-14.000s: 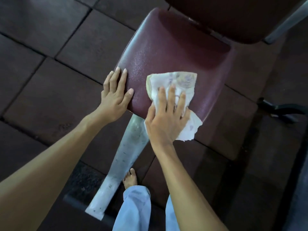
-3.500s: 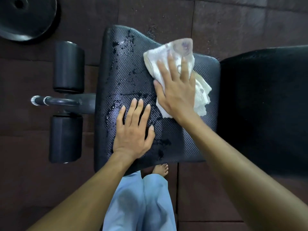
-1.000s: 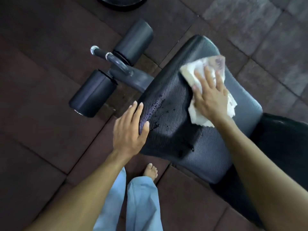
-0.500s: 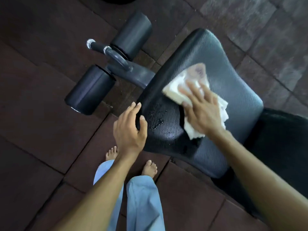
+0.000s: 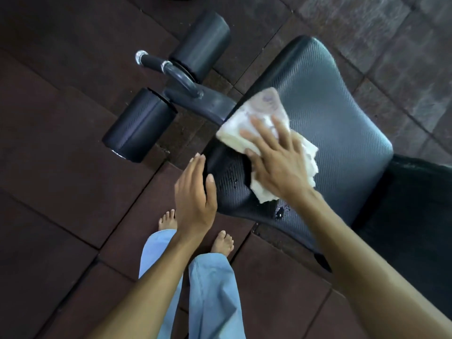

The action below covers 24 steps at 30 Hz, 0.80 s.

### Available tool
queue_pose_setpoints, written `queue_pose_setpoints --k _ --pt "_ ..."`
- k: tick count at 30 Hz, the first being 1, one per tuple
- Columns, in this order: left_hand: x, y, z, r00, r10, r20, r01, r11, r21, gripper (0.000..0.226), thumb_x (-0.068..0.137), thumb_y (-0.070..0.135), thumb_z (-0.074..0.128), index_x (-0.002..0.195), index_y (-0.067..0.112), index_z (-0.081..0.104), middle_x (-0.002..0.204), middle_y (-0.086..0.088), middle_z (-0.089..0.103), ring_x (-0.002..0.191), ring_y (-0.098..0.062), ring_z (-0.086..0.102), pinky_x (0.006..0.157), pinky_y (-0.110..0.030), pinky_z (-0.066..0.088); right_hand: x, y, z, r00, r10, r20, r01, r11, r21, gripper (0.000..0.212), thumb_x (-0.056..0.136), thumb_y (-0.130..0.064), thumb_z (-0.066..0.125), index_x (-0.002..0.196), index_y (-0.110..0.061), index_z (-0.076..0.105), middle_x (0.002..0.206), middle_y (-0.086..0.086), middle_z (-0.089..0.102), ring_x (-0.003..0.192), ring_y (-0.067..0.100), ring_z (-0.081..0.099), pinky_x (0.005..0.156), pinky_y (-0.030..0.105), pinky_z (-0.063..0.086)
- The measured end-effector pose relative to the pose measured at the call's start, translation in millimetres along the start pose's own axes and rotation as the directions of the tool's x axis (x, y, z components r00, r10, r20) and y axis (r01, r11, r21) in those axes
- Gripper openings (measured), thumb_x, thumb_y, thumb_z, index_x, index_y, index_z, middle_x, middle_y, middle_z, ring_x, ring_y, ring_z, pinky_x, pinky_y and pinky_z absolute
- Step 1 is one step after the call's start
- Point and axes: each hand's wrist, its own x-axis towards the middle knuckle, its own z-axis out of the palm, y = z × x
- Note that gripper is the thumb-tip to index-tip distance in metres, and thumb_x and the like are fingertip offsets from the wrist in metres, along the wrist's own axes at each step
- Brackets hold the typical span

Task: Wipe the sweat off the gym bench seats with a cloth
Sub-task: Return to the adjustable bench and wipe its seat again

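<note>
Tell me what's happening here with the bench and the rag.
A person is wiping a black gym bench seat. The right hand presses a white cloth flat on the seat near its front edge. The left hand is open at the seat's near corner. A few wet drops remain near the cloth.
</note>
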Motion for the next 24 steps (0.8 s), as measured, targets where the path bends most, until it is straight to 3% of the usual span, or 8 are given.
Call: queue_pose_setpoints --k 3,7,9,11,14,18,21,24 --pt "-5.8 -8.3 -1.5 1.000 0.015 0.008 -0.015 1.000 -0.022 0.053 0.099 0.035 0.029 0.142 0.005 0.040 0.148 -0.008 0.042 0.139 -0.017 0.035 0.113 -0.030 0.028 27.9 25.7 -11.2 0.966 0.256 -0.032 -0.252 0.963 0.097 0.047 0.104 -0.045 0.026 0.149 -0.037 0.033 0.163 -0.011 0.017 0.150 0.026 0.010 0.112 0.053 0.024" --pt "-14.4 -19.5 -4.0 0.999 0.033 0.019 -0.032 0.998 -0.045 0.055 0.100 0.037 0.028 0.145 0.006 0.035 0.151 -0.006 0.038 0.141 -0.014 0.030 0.115 -0.024 0.023 86.1 0.5 -19.4 0.817 0.574 -0.054 -0.551 0.804 0.224 0.047 0.103 -0.042 0.026 0.149 -0.035 0.031 0.164 -0.008 0.011 0.150 0.032 0.004 0.114 0.062 0.013" --pt "-16.0 -21.3 -3.9 0.999 0.035 0.026 -0.033 0.997 -0.063 0.056 0.100 0.038 0.026 0.145 0.007 0.034 0.151 -0.005 0.036 0.142 -0.013 0.029 0.115 -0.023 0.022 84.5 -23.5 -14.2 0.909 0.416 -0.032 -0.412 0.907 0.088 0.045 0.101 -0.039 0.031 0.145 -0.032 0.039 0.163 -0.004 0.017 0.149 0.036 0.005 0.113 0.062 0.011" --pt "-16.3 -21.2 -3.7 0.999 0.019 0.030 -0.017 0.998 -0.068 0.056 0.100 0.038 0.026 0.146 0.007 0.033 0.152 -0.003 0.036 0.142 -0.012 0.028 0.114 -0.020 0.020 57.3 -44.4 -5.6 0.997 0.075 -0.003 -0.075 0.996 -0.058 0.042 0.099 -0.038 0.036 0.137 -0.030 0.050 0.158 -0.002 0.030 0.148 0.036 0.013 0.112 0.058 0.015" --pt "-15.9 -21.8 -6.4 0.998 0.000 0.061 0.004 0.998 -0.069 0.057 0.100 0.041 0.024 0.147 0.009 0.031 0.154 -0.001 0.033 0.143 -0.010 0.025 0.114 -0.022 0.020 3.0 -38.5 11.1 0.987 -0.157 -0.021 0.154 0.984 -0.094 0.043 0.098 -0.044 0.034 0.135 -0.033 0.053 0.154 -0.004 0.039 0.146 0.033 0.024 0.107 0.051 0.024" --pt "-14.8 -22.5 -11.1 0.995 0.016 0.099 -0.010 0.998 -0.054 0.059 0.099 0.043 0.023 0.147 0.009 0.032 0.153 -0.003 0.035 0.143 -0.011 0.027 0.113 -0.022 0.021 -34.7 21.8 16.3 0.979 0.188 -0.075 -0.182 0.980 0.078 0.052 0.099 -0.050 0.023 0.148 -0.037 0.036 0.161 -0.007 0.025 0.149 0.027 0.017 0.110 0.053 0.027" --pt "-11.3 -24.0 -15.6 0.992 0.045 0.120 -0.043 0.999 -0.026 0.059 0.098 0.044 0.025 0.145 0.009 0.035 0.151 -0.003 0.037 0.140 -0.013 0.031 0.111 -0.023 0.023 -25.2 41.3 9.6 0.872 0.481 -0.087 -0.458 0.867 0.198 0.056 0.097 -0.054 0.016 0.150 -0.042 0.028 0.163 -0.013 0.016 0.150 0.023 0.010 0.116 0.050 0.020" --pt "-8.8 -21.9 -22.2 0.987 0.054 0.153 -0.054 0.999 0.000 0.059 0.097 0.044 0.026 0.145 0.010 0.035 0.150 -0.004 0.038 0.139 -0.014 0.032 0.112 -0.029 0.026 -27.5 10.0 17.9 0.805 0.581 -0.118 -0.552 0.807 0.209 0.051 0.102 -0.048 0.022 0.153 -0.042 0.020 0.164 -0.011 0.009 0.151 0.026 0.004 0.117 0.052 0.010"
